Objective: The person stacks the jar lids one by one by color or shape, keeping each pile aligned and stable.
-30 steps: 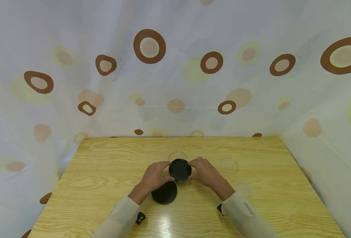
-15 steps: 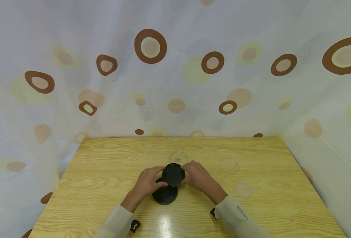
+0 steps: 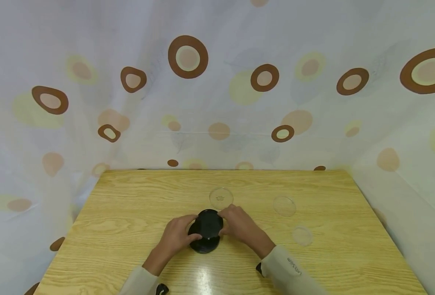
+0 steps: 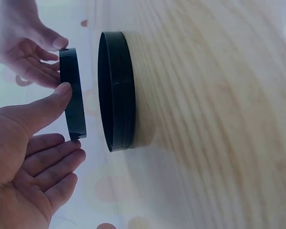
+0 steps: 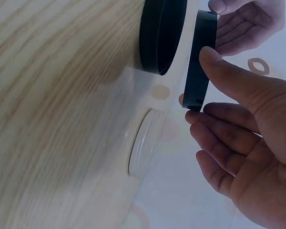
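Observation:
Between my two hands is a small black round shallow dish, its low side wall showing edge-on in the left wrist view. My left hand pinches its left rim between thumb and fingers. From the opposite side, my right hand pinches the right rim. Just below, a larger black round dish rests on the table, partly covered by the small one in the head view. Both wrist views show a gap between the held dish and the larger dish, whose open side faces up.
A clear round dish with small print lies on the wooden table just beyond the black dishes. Two more clear round pieces, a larger one and a smaller one, lie to the right. Patterned cloth hangs around the table.
Both hands have brought the small black dish left and toward the person, from beside the far clear dish to over the larger black dish. The clear dishes stay put.

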The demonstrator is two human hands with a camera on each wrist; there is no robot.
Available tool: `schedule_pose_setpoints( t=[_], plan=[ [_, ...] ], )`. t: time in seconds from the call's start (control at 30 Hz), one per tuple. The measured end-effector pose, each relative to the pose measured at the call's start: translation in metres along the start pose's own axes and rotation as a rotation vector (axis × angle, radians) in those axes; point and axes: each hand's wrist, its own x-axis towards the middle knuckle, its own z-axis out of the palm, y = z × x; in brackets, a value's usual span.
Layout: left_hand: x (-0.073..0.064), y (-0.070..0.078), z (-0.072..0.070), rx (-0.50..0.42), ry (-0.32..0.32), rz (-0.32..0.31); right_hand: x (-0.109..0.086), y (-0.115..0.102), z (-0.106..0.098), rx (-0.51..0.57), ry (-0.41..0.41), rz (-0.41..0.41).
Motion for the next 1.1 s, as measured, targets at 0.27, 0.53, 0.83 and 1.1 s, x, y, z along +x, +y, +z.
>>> schedule_pose_setpoints(
  t=[0.27,0.53,0.83,1.1],
  plan=[
    [-0.006,-0.002,0.0,0.048,0.002,-0.006,-0.001,-0.008,0.005,-0.036,-0.029,0.012],
    [-0.011,-0.005,-0.005,0.086,0.002,0.001,0.002,-0.013,0.011,-0.077,-0.048,0.0],
    [-0.013,-0.007,-0.004,0.108,-0.051,0.004,0.001,-0.013,0.02,-0.071,-0.065,-0.005],
    [-0.016,-0.009,0.001,0.122,-0.073,0.0,-0.003,-0.014,0.024,-0.093,-0.063,-0.028]
  ],
)
